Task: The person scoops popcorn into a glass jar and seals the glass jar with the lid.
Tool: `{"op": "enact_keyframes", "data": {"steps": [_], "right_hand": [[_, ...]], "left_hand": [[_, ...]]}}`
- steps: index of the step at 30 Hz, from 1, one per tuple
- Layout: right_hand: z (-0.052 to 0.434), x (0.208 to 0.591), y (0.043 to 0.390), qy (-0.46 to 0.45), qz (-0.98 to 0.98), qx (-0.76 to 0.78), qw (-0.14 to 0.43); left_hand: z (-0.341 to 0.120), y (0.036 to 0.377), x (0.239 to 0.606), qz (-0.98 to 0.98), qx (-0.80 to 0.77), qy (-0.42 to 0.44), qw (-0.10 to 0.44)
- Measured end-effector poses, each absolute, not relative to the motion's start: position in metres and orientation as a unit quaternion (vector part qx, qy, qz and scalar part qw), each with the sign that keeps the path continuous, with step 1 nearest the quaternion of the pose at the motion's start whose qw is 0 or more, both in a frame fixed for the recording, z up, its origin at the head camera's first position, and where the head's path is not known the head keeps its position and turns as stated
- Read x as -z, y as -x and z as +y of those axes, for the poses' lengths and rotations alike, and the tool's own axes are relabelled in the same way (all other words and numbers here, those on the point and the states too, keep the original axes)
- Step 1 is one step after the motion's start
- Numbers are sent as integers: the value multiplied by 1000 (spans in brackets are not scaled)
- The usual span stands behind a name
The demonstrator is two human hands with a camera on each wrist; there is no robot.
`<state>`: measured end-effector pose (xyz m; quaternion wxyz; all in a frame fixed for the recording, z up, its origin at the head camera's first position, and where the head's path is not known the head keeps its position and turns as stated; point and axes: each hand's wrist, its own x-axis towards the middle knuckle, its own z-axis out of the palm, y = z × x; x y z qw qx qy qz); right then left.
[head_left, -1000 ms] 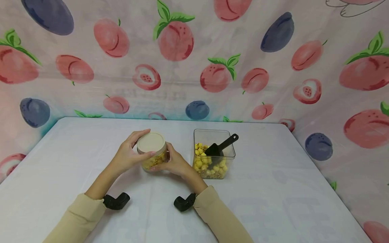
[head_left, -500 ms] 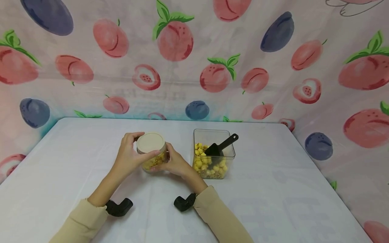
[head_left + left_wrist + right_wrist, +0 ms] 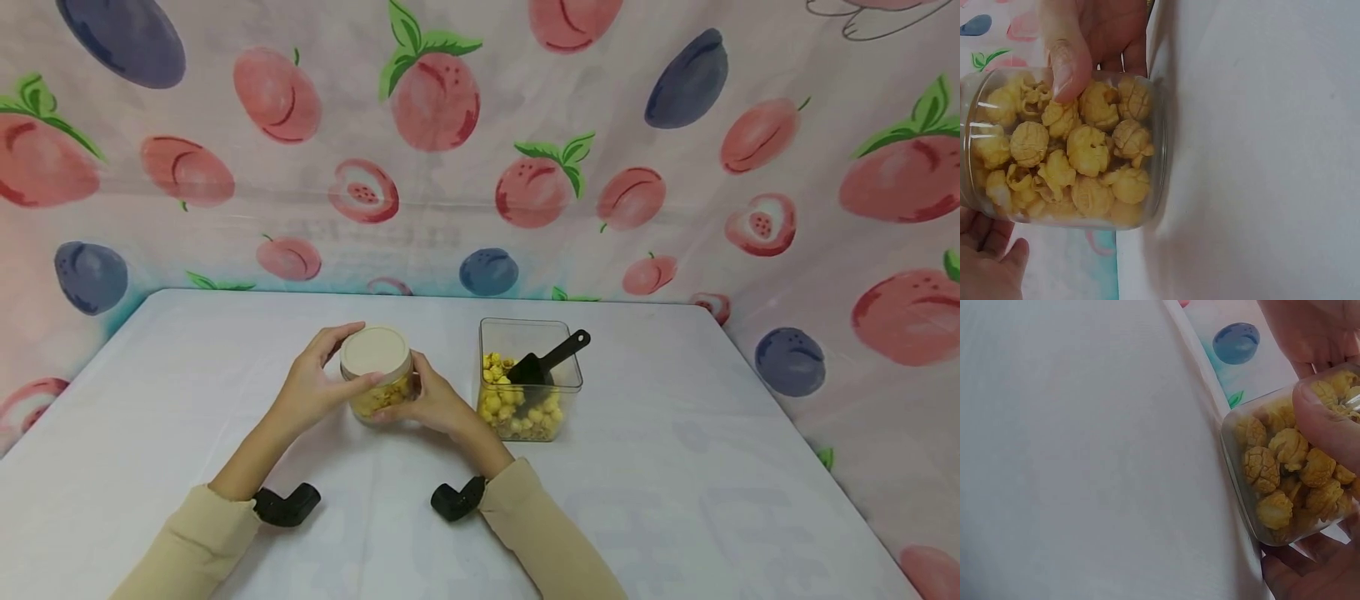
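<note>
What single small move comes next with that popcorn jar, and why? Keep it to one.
Probably another short twist of the lid by the left hand, to seat it. Its fingers curl round the lid's rim while the right hand braces the popcorn jar on the table; the scoop lies parked in the square container.

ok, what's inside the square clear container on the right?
The square container holds yellow popcorn, filling roughly its lower half, with a black scoop resting on top, handle leaning over the rim. The scoop's bowl hides the popcorn beneath it.
</note>
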<state>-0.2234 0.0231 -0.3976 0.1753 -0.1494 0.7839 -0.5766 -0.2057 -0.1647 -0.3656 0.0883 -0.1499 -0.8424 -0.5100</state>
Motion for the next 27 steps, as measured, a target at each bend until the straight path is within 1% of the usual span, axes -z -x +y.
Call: {"op": "enact_keyframes", "data": {"steps": [3, 5, 8, 13, 18, 22, 27], "right_hand": [[23, 398, 223, 151, 780, 582, 176], [23, 398, 223, 150, 778, 584, 176], [23, 398, 223, 149, 778, 584, 177], [24, 399, 225, 148, 784, 577, 176], [25, 400, 226, 151, 780, 580, 178], [24, 400, 226, 155, 778, 582, 180], [23, 400, 225, 161, 781, 576, 179]], "left_hand": [[-162, 203, 363, -850, 504, 136, 72], [-159, 201, 362, -858, 493, 121, 74], [-153, 199, 361, -871, 471, 102, 94], [-149, 197, 362, -882, 438, 90, 151], [-150, 199, 364, -878, 433, 95, 179], [-153, 201, 367, -871, 445, 104, 182], [-156, 202, 367, -866, 460, 113, 160]]}}
